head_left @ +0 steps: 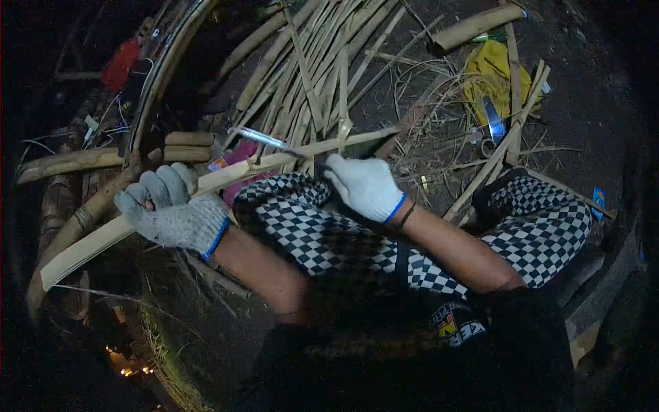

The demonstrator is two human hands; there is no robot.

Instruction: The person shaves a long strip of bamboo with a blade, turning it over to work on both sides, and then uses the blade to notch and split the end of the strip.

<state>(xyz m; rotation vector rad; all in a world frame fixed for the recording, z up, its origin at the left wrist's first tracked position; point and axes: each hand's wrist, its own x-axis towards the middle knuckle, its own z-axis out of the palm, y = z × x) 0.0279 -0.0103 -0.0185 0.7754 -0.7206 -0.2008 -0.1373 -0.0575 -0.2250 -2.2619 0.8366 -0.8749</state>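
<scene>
A long pale split bamboo piece [230, 175] slants across my lap from lower left to upper right. My left hand [165, 206], in a grey-white knitted glove, is closed around it toward its lower left part. My right hand [364, 185], in a white glove with a blue cuff, is closed on the dark handle of a knife. The shiny knife blade [264, 139] points left, crossing the bamboo near its middle. Part of the handle is hidden by my right fingers.
Many split bamboo strips [309, 75] lie heaped ahead. Thin shavings [432, 120] are scattered beside a yellow cloth [491, 79], with a second metal blade [493, 120] there. Round bamboo poles [75, 165] lie at left. A blue packet [598, 204] is at right.
</scene>
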